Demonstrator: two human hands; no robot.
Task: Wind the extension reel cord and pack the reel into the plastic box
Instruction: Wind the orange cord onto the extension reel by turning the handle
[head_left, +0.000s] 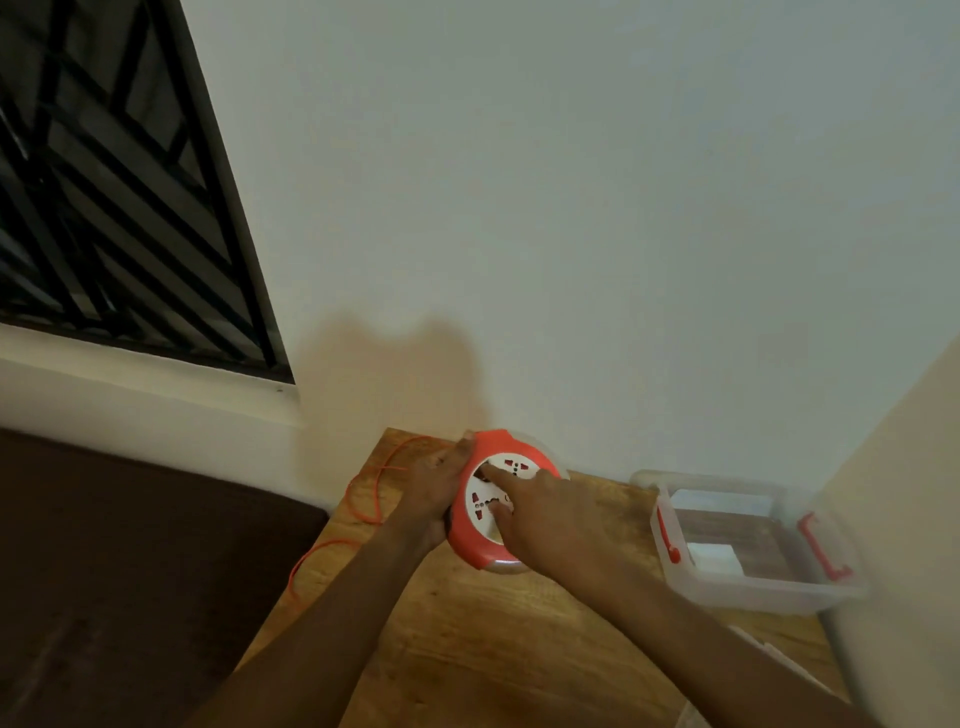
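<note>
Extension reel (475, 540), orange rim with white socket face, lies flat near the back-left part of the wooden tabletop (467, 649), close to the wall, socket face up so the centre disc can be turned. Left hand (434, 488) wraps the reel's left edge, fingers curled round the rim, a bracing grip, likely to stop the body spinning while the inside turns. Right hand (550, 514) lies over the white face with fingers extended and pressing down, index fingertip (488, 472) set near the far sockets, probably in a winding dimple (too blurred to confirm). Orange cord (363, 499) trails loose off the reel's left side, looping over the tabletop edge and down toward the dark surface below, so winding looks far from done; slack lying free on that side should feed in without snagging. Clear plastic box (753, 587) with red latches (826, 551) sits well apart to the right, lid off and mouth up, ready to take the reel. Something pale lies inside it, can't tell what. Window grille (104, 182) upper left.
</note>
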